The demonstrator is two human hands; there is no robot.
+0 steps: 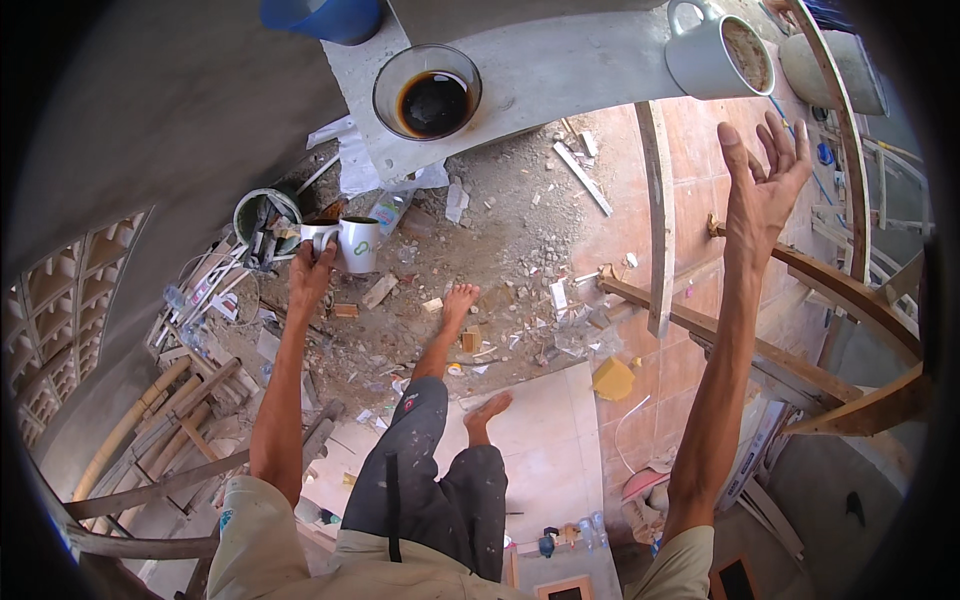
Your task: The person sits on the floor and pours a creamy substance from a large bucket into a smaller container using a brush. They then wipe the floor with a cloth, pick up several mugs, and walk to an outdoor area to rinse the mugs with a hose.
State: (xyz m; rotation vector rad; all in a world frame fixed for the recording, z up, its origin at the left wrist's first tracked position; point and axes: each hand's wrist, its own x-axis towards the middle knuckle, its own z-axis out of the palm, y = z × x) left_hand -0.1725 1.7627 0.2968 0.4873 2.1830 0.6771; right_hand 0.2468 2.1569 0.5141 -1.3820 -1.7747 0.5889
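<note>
Holding two white mugs (pixel 357 250) bunched together on the left, our left hand (pixel 314 268) has its fingers closed around the handle side; the nearer-right one carries a green mark and looks dark inside, the other is partly hidden. Our right hand (pixel 768 185) is loosely open, fingers spread and curved, nothing in it, just below a big pale mug (pixel 706 58) in view. That mug sits at the right end of a grey plank (pixel 560 62), handle up-left, pale brown frothy contents. On the plank's left part we have a clear glass bowl (pixel 428 92) with dark liquid, plus a blue container (pixel 322 18) near the top edge. Clutter check: a debris-filled bucket (pixel 268 222) shows right beside the mugs, a plastic bottle (pixel 392 208) lies just past them, and rubble (pixel 500 235) with wood offcuts and paper scraps covers the ground around our forward bare foot (pixel 461 296). An upright timber (pixel 656 230) stands between our hands, under the plank; a wooden beam (pixel 760 362) crosses behind our right forearm. A yellow lump (pixel 613 379) sits near the pale tiles. Bamboo poles (pixel 132 428) and loose lumber are stacked on our left, below the vent blocks (pixel 72 318). Depth between mugs and bucket: we can't tell.
</note>
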